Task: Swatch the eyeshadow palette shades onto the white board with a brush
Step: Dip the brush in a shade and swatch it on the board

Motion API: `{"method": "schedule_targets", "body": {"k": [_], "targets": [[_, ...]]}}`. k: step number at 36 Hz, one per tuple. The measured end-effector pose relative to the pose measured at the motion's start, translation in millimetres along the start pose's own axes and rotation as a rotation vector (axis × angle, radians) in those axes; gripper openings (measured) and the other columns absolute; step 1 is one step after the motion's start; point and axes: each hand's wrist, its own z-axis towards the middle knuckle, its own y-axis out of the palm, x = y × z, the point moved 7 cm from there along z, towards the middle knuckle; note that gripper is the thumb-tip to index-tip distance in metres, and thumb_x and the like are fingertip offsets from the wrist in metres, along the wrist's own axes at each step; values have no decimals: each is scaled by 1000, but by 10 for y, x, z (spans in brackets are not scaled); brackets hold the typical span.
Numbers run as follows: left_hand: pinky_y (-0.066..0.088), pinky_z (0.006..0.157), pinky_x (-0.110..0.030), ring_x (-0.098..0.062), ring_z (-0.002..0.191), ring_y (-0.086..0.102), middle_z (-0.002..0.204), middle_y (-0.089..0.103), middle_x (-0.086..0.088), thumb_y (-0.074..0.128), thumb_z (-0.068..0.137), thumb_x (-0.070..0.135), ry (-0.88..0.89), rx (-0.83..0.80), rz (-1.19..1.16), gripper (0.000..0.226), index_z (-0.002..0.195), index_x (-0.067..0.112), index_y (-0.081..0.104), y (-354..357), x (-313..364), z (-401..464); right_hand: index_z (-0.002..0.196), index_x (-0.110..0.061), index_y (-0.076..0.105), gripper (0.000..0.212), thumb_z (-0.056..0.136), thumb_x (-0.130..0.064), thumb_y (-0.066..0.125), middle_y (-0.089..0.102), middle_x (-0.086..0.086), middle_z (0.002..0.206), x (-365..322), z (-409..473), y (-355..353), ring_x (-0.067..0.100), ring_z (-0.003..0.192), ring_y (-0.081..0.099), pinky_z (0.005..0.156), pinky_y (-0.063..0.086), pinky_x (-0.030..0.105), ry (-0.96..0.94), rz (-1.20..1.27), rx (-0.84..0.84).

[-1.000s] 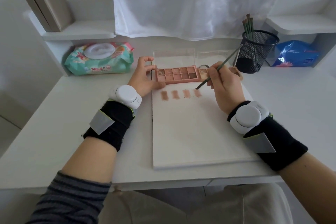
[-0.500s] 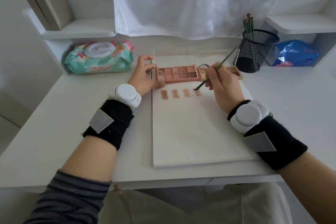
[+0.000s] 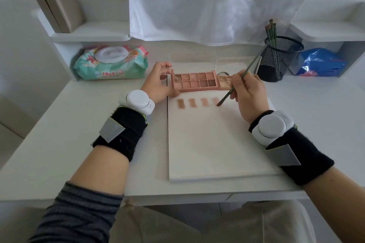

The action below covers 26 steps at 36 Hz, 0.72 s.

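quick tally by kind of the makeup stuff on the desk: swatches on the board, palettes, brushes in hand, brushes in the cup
swatches on the board: 4
palettes: 2, the second partly hidden by the right hand
brush in hand: 1
brushes in the cup: about 3, bunched, hard to separate
total: about 10

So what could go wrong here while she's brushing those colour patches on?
The right hand hovers close over the white board, so it might smear the swatches. Loose specks by the brush tip could smudge. The palette might slide if the left hand lets go.
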Motion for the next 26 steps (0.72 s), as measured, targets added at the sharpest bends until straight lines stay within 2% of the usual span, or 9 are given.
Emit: {"method": "schedule_targets", "body": {"k": [3, 5, 8, 12, 17, 22, 26], "targets": [[36, 84, -8, -14, 109, 44, 117, 49, -2, 77, 48, 9, 32, -20, -15, 90, 128, 11, 37, 16, 31, -6, 72, -31, 47, 21, 92, -30, 42, 53, -7, 58, -47, 7, -105, 11, 57, 49, 67, 42, 34, -1, 86, 102], [36, 79, -3, -13, 105, 44, 115, 48, -1, 80, 50, 2, 38, -25, -18, 89, 127, 11, 37, 8, 39, -5, 76, -30, 50, 17, 90, -27, 43, 55, -5, 62, -117, 35, -176, 12, 58, 52, 64, 45, 32, -20, 155, 156], [37, 83, -8, -16, 108, 45, 115, 49, -3, 80, 56, -9, 64, -22, -13, 82, 120, 18, 38, -3, 22, 23, 80, -25, 54, 15, 91, -20, 46, 57, -2, 65, -198, 96, -194, 9, 59, 55, 64, 47, 28, -36, 183, 136], [38, 78, -4, -13, 104, 46, 115, 49, -1, 75, 43, 11, 72, -25, -35, 82, 115, 23, 39, 8, 34, 18, 78, -24, 57, 16, 92, -17, 52, 61, -5, 65, -256, 173, -35, 11, 61, 57, 66, 49, 33, -8, 147, 37], [37, 83, -11, -17, 112, 48, 115, 51, -1, 75, 43, 15, 79, -19, -13, 82, 116, 25, 39, -1, 9, 36, 76, -29, 58, 20, 90, -15, 57, 66, -6, 70, -371, 124, 409, 24, 73, 65, 78, 53, 47, 16, 77, -130], [39, 90, -17, -21, 117, 49, 117, 52, -2, 76, 43, 16, 84, -11, 6, 82, 116, 26, 40, 0, -5, 49, 83, -20, 62, 10, 91, -18, 56, 68, 2, 73, -500, 80, 658, 20, 74, 65, 78, 51, 42, -55, -23, -165], [40, 90, -18, -22, 117, 49, 116, 52, -1, 75, 43, 15, 87, -4, -3, 81, 116, 25, 40, -7, -3, 43, 87, -14, 65, 11, 92, -18, 56, 69, 8, 74, -483, 81, 695, 21, 73, 64, 75, 49, 41, -98, -61, -151]]}}
